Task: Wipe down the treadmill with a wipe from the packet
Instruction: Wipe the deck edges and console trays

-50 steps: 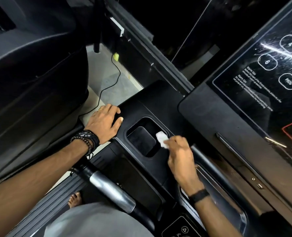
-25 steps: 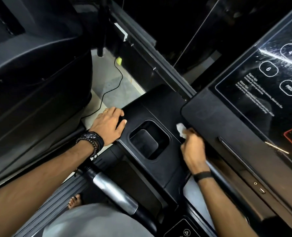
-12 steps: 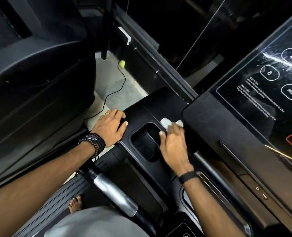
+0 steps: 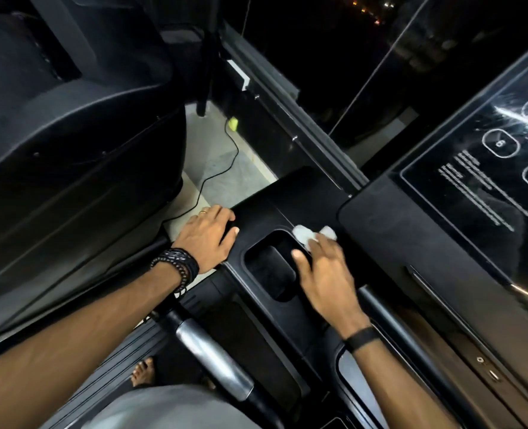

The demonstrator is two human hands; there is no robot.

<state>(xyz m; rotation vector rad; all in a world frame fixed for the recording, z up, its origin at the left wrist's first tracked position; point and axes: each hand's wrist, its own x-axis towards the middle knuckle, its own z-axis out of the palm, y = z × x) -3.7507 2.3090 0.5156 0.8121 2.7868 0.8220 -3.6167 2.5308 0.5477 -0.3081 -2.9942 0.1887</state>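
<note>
- A white wipe (image 4: pixel 306 235) is pressed onto the black treadmill console (image 4: pixel 287 193) near the middle of the frame, at the far rim of a recessed cup holder (image 4: pixel 268 267)
- The wipe is pinned under the fingers of the right hand (image 4: pixel 324 280); its ends show beyond the fingertips, and the thumb is spread over the recess
- The left hand (image 4: pixel 208 235) is laid flat and relaxed on the console's left edge, nothing grasped
- Bracelets (image 4: pixel 176 264) are worn on the left wrist
- A touchscreen (image 4: pixel 488 181) is seen at the right of the frame
</note>
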